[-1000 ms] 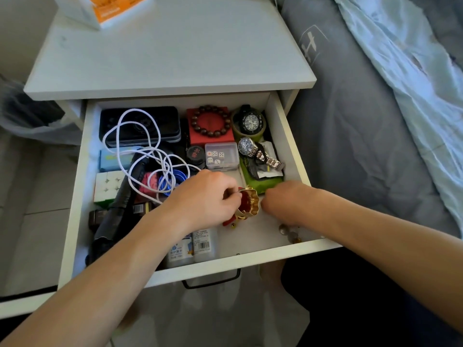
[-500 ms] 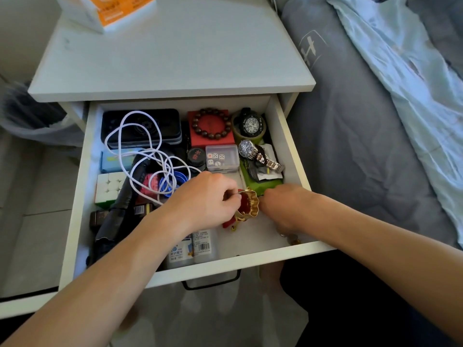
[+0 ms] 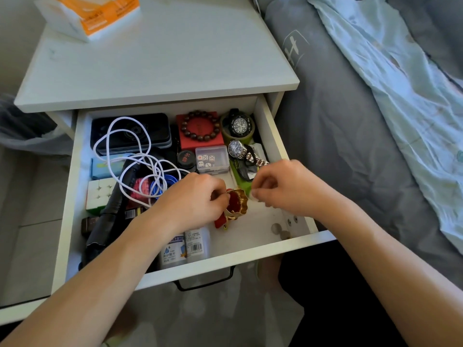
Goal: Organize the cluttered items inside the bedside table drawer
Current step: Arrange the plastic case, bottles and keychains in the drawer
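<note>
The left hand (image 3: 198,196) is pinching a red-and-gold pouch (image 3: 236,202). Just right of that grip, the right hand (image 3: 283,186) is crowding the gap. Beyond it, a dice box (image 3: 212,160) is blocking; nearer, bare drawer floor (image 3: 253,234) is lying open beside some coins (image 3: 279,230).

The drawer (image 3: 271,136) stands pulled out of the desk (image 3: 160,68). Inside it, the left hand (image 3: 195,196) holds a red and gold pouch (image 3: 236,202) by its rim. The right hand (image 3: 280,186), fingers curled, hovers just beside the pouch; whether it pinches something is unclear. A white cable (image 3: 125,151) loops over the left clutter.
</note>
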Demonstrator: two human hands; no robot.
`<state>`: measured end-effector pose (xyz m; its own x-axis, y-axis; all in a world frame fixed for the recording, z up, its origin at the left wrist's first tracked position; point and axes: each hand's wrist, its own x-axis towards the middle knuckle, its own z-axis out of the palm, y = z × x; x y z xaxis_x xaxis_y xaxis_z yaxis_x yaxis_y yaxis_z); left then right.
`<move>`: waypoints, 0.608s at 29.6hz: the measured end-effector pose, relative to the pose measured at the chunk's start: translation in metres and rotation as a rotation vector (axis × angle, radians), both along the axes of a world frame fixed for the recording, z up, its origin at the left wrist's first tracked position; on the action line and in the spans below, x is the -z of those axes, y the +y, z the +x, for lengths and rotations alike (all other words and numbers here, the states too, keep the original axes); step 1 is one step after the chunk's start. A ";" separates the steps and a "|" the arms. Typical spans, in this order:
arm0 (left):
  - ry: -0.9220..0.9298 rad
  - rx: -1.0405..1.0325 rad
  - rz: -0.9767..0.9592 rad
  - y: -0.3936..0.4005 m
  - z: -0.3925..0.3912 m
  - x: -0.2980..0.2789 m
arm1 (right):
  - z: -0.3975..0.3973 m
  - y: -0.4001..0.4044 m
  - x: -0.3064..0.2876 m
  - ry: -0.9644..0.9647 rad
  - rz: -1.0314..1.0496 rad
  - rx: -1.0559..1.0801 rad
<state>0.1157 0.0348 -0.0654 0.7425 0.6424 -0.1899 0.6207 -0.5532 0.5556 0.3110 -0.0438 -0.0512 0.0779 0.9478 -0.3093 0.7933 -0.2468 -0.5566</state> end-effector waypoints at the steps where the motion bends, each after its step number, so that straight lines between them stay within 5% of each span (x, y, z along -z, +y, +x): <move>1: 0.008 0.006 0.004 0.001 0.001 -0.001 | -0.002 -0.004 -0.007 0.218 0.054 0.074; 4: 0.015 0.009 -0.005 0.000 0.001 0.000 | -0.009 -0.008 -0.010 0.301 0.064 0.024; 8: -0.001 -0.010 -0.015 0.001 -0.002 -0.001 | 0.000 -0.001 -0.001 -0.190 0.001 -0.097; 12: -0.014 -0.006 -0.042 -0.002 -0.001 -0.002 | -0.012 0.000 0.015 -0.669 -0.357 -0.495; 18: -0.019 -0.005 -0.030 -0.003 0.000 -0.002 | -0.012 0.011 0.027 -0.849 -0.480 -0.826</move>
<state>0.1159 0.0318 -0.0635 0.7427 0.6405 -0.1954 0.6129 -0.5326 0.5837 0.2993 -0.0325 -0.0786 -0.1380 0.6158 -0.7757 0.8675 0.4531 0.2054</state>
